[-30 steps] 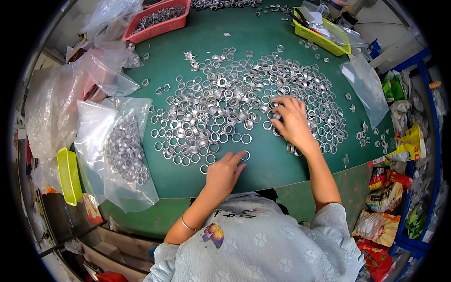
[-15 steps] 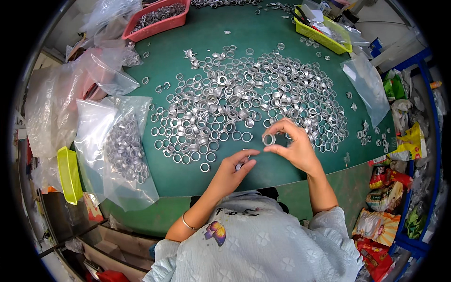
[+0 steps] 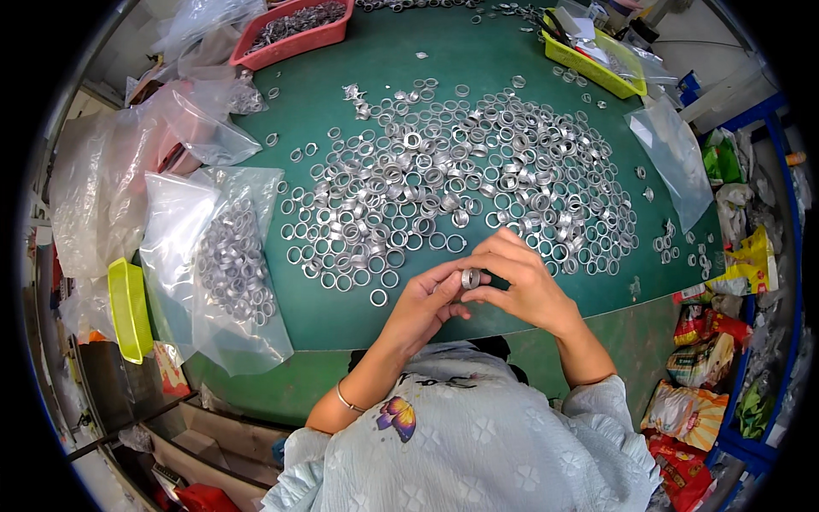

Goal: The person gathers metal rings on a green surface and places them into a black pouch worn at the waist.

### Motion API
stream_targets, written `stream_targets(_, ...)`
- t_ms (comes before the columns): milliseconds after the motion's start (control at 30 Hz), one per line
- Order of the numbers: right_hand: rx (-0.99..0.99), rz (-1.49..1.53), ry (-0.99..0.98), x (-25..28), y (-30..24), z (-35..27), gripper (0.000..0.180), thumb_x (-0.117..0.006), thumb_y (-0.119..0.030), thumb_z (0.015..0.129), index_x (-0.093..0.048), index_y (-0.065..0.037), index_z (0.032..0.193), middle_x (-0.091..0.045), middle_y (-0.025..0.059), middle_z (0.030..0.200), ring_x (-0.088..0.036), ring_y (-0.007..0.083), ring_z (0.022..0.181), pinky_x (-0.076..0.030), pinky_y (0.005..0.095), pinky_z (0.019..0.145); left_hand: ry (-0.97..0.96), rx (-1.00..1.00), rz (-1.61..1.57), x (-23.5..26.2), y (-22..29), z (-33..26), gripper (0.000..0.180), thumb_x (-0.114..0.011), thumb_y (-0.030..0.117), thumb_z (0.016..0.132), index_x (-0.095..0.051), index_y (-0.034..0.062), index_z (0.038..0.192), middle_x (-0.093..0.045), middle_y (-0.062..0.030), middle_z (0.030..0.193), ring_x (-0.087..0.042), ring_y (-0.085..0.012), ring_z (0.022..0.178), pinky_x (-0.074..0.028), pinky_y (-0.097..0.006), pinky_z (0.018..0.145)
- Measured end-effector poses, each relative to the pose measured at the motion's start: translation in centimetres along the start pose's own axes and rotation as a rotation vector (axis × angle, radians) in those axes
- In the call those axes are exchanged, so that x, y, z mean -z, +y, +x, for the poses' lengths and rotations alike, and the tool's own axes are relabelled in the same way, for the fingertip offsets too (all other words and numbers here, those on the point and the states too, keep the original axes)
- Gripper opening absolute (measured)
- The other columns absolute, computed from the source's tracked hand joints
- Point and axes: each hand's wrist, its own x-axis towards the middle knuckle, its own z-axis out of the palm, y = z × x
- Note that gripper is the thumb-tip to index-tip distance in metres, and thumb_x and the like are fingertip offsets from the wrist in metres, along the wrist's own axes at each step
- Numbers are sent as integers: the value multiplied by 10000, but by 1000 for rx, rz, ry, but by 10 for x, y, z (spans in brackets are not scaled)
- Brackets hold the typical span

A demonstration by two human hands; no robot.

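Observation:
Close to the table's near edge, my two hands meet around a silver metal ring point(image 3: 470, 279). My right hand point(image 3: 522, 282) pinches the ring between thumb and curled fingers. My left hand point(image 3: 426, 297) is closed against the ring's left side, thumb and forefinger pressed together there; whatever lies deeper in its palm is hidden. Just beyond both hands spreads a broad heap of similar metal rings point(image 3: 444, 162), some flat, some on edge or stacked. One loose ring point(image 3: 379, 297) lies apart, to the left of my left hand.
On the left, a clear plastic bag point(image 3: 235, 273) holds many rings, beside a narrow yellow-green basket point(image 3: 128, 311). A red tray point(image 3: 294, 32) of metal parts stands at the far left. A yellow basket point(image 3: 593, 64) sits far right, near an empty-looking plastic bag point(image 3: 672, 162).
My right hand has brought its ring left and down to my left hand. My hands were apart before and now touch around the ring. The view has shifted slightly.

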Motion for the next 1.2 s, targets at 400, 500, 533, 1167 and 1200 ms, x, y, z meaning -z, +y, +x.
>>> stream_targets(400, -213, 194, 228, -5, 42, 27, 293, -660, -151, 798, -623, -43, 1067, -581, 92, 998, -554, 246, 920, -432, 328, 806, -151, -35, -386, 11, -6, 0, 562, -570, 204, 903, -335, 24, 1381, -496, -129, 1294, -560, -191, 1054, -499, -311, 830)
stream_targets(500, -130, -85, 267, -17, 68, 61, 349, -662, -242, 804, -617, -56, 1096, -536, 122, 1169, -488, 287, 1096, -381, 396, 918, -204, -36, -482, 14, -8, 1, 575, -578, 206, 897, -329, 20, 1381, -506, -146, 1275, -568, -199, 1044, -500, -321, 833)
stream_targets(533, -71, -222, 267, -25, 74, 68, 374, -670, -270, 796, -616, -60, 1101, -516, 132, 1218, -458, 301, 1150, -361, 424, 951, -195, -31, -506, 14, -8, 0, 561, -565, 198, 903, -329, 9, 1375, -520, -160, 1250, -573, -211, 1039, -500, -337, 834)
stream_targets(1167, -79, -441, -184, 3, 60, -10, 323, -674, -131, 757, -614, -76, 1070, -563, 71, 1135, -451, 267, 1176, -303, 465, 986, 13, -85, -476, 23, -4, -11, 327, -502, 83, 902, -488, -8, 1216, -548, -148, 1072, -544, -208, 921, -494, -330, 789)
stream_targets(1200, -136, -329, -159, 12, 52, -3, 283, -676, -132, 761, -630, -54, 1029, -574, 88, 1115, -472, 270, 1146, -314, 442, 976, -2, -82, -470, 26, -6, -11, 315, -494, 89, 906, -495, -7, 1206, -552, -150, 1073, -547, -210, 926, -497, -331, 788)
